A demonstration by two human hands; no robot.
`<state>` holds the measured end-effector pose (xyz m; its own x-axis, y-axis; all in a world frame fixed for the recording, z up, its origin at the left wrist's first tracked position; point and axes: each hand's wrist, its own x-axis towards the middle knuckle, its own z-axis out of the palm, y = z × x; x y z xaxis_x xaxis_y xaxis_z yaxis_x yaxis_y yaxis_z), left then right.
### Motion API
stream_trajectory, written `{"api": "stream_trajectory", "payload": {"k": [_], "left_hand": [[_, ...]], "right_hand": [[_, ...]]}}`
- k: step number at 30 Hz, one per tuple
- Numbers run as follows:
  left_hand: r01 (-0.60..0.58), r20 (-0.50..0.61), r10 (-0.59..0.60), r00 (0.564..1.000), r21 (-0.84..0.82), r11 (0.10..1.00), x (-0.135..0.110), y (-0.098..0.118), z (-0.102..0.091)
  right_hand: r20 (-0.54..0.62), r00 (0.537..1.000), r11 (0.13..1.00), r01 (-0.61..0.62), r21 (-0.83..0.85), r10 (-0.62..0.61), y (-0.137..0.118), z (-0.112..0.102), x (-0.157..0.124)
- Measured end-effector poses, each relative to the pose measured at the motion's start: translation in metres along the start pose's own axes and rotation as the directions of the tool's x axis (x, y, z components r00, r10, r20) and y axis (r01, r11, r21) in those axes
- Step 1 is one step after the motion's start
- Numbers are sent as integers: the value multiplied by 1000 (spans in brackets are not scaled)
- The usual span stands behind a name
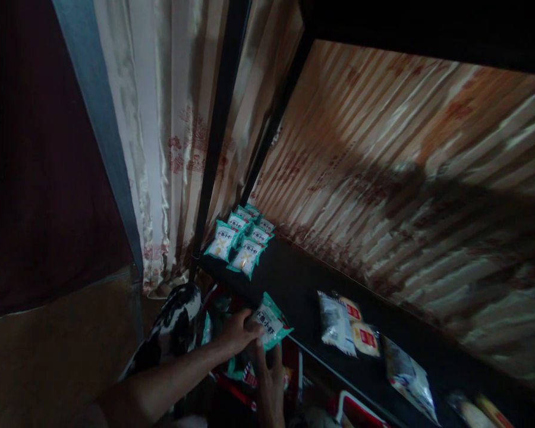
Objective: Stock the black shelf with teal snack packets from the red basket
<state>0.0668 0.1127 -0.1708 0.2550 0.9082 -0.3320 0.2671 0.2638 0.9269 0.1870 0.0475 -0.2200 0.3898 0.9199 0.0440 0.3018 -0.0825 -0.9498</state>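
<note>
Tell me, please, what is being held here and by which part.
A teal snack packet: the left hand grips its left edge, and the right hand touches its lower edge from beneath.

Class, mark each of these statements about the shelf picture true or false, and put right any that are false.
1. The left hand has its grip on a teal packet at the front edge of the black shelf. True.
2. The group of teal packets lies at the shelf's right end. False: it lies at the far left end, beside the curtain.
3. The right hand is below the held packet, fingers pointing up towards it. True.
4. The white and red packets are stacked on top of the teal group. False: they lie apart from it, further right along the shelf.
</note>
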Motion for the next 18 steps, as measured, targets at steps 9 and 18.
{"api": "stream_trajectory", "payload": {"k": [9,18], "left_hand": [[-47,-91,49,995,30,998,20,-1,-6],[-88,-121,95,988,58,994,38,26,-3]], "right_hand": [[15,996,995,-86,-51,87,-28,7,27],[-9,999,992,-40,-117,39,-43,-4,58]]}}
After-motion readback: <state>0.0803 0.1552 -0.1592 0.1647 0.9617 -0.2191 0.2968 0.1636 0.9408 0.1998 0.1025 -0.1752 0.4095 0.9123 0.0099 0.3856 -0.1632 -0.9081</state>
